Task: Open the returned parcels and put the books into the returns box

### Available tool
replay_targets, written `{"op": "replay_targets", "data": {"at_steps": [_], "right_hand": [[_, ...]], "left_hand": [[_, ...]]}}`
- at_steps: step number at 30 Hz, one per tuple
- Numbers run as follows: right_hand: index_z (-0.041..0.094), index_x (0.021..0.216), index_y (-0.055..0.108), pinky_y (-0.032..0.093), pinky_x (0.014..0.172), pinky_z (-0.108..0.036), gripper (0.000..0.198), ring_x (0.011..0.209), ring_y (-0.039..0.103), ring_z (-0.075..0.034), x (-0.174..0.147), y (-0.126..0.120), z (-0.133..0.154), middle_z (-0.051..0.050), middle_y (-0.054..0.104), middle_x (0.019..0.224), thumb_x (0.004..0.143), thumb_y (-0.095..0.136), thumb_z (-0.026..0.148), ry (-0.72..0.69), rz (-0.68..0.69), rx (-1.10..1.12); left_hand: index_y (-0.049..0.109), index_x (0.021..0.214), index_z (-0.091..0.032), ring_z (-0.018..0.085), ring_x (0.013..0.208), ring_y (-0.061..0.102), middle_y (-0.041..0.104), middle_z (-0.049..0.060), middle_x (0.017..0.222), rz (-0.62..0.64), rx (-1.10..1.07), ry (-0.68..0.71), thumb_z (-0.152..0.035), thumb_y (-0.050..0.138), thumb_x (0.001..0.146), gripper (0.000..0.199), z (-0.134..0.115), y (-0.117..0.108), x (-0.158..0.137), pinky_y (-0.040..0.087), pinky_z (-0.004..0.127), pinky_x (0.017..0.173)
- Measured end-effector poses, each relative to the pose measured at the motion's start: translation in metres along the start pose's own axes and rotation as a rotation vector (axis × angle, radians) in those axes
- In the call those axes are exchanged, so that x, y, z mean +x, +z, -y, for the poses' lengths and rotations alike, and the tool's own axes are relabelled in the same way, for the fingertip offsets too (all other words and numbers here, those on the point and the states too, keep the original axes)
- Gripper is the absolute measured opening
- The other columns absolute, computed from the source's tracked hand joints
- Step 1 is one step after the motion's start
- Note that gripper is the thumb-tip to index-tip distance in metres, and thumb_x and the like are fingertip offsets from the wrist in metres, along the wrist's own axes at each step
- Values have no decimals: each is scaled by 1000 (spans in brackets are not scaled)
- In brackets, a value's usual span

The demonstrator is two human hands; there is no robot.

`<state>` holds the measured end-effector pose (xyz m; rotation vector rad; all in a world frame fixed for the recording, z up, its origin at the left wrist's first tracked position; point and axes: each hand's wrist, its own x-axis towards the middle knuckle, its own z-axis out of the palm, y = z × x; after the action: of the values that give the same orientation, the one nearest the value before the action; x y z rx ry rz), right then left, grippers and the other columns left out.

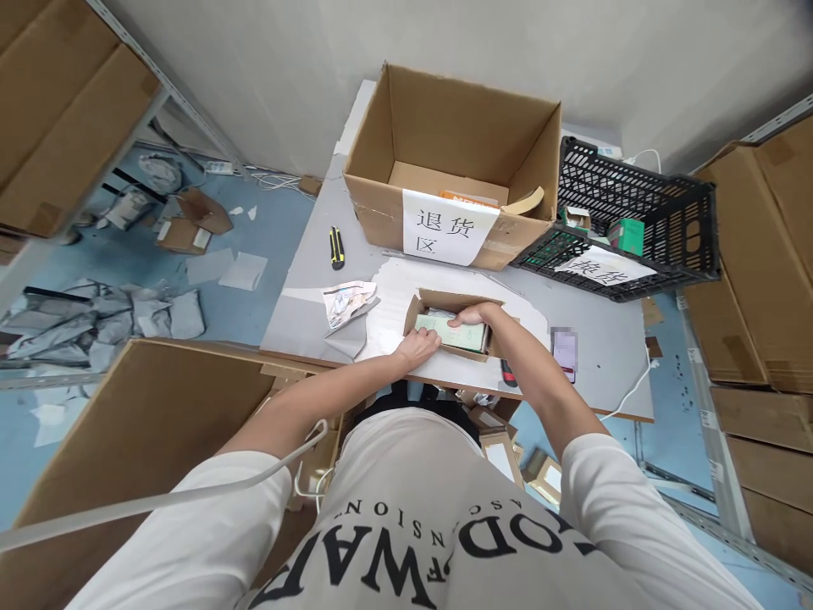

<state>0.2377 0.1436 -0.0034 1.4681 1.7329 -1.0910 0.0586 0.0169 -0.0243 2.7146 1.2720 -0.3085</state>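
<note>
Head: hands (419, 344) on box (467, 335), 退货区 sign (447, 230)

One grey tabletop (305, 296) carries one large open brown cardboard carton (374, 203), one small open brown cardboard box (412, 315), one black plastic crate (687, 256), one yellow-and-black utility knife (336, 247) and one rectangular phone (564, 356). Two bare hands (417, 346) (471, 314) show, along with one pale green flat box (463, 336) and two black-lettered white paper signs (450, 229) (603, 268).

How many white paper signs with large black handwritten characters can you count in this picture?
2. One sign is on the large brown cardboard box, the second sign on the black plastic crate. Others may be hidden.
</note>
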Motion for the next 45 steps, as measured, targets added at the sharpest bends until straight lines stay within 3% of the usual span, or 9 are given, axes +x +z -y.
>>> {"op": "replay_targets", "data": {"at_steps": [11, 14, 18, 21, 26, 32, 38, 41, 45], "right_hand": [[12, 134, 55, 38, 106, -45, 78, 132, 46, -37, -28, -12, 25, -18, 51, 142, 76, 60, 64, 66, -35, -154], [13, 137, 49, 39, 106, -38, 80, 130, 48, -32, -46, -14, 3, -16, 50, 142, 73, 68, 58, -84, -78, -18], [15, 146, 33, 33, 112, -40, 98, 136, 40, -30, -69, 11, -23, -18, 39, 149, 66, 76, 51, -353, -367, 144], [17, 150, 18, 32, 112, -47, 114, 138, 35, -33, -77, 39, -30, -20, 29, 150, 60, 82, 44, -457, -560, 121], [19, 151, 13, 33, 108, -54, 113, 135, 35, -37, -71, 58, -27, -21, 34, 143, 63, 81, 39, -595, -606, -71], [9, 148, 20, 34, 106, -52, 91, 123, 44, -36, -75, 17, -15, -21, 47, 134, 73, 67, 27, -622, -695, -205], [18, 149, 17, 32, 106, -54, 91, 125, 40, -39, -156, -30, -14, -16, 40, 142, 74, 65, 36, -658, -926, -121], [22, 150, 19, 34, 104, -54, 92, 121, 43, -38, -182, -16, -9, -14, 45, 136, 72, 67, 34, -674, -890, -163], [19, 147, 29, 40, 98, -51, 89, 114, 46, -36, -153, 30, -2, -15, 50, 127, 68, 70, 28, -681, -753, -208]], "left_hand": [[62, 101, -7, 28, 94, 63, 63, 19, 98, 49, -111, -8, -6, 38, 91, 26, -8, -10, 22, 49, 38, 72], [61, 102, -6, 26, 93, 64, 63, 19, 98, 29, -119, 0, -6, 39, 91, 25, -7, -12, 22, 48, 38, 75], [60, 101, -8, 24, 93, 64, 63, 17, 97, 8, -123, -15, -4, 38, 91, 25, -2, -11, 16, 47, 35, 76], [60, 100, -9, 25, 90, 64, 63, 16, 95, -16, -122, 11, -5, 37, 91, 25, 3, -7, 13, 47, 35, 74], [61, 96, -11, 23, 88, 64, 65, 15, 92, -61, -104, 36, -4, 42, 89, 21, 15, -2, 11, 45, 33, 73], [62, 97, -8, 24, 89, 63, 66, 16, 91, -72, -80, -6, -1, 40, 87, 25, 36, -8, 19, 44, 33, 74], [64, 102, -6, 25, 97, 61, 66, 19, 97, -89, -144, -99, 0, 39, 85, 30, 73, -15, 41, 43, 36, 80], [64, 103, -4, 27, 98, 60, 66, 21, 97, -93, -156, -157, 0, 37, 84, 33, 82, -14, 51, 44, 38, 81], [58, 118, -4, 28, 106, 59, 64, 21, 106, -136, -175, -169, -7, 37, 87, 37, 82, -11, 51, 45, 42, 90]]}}
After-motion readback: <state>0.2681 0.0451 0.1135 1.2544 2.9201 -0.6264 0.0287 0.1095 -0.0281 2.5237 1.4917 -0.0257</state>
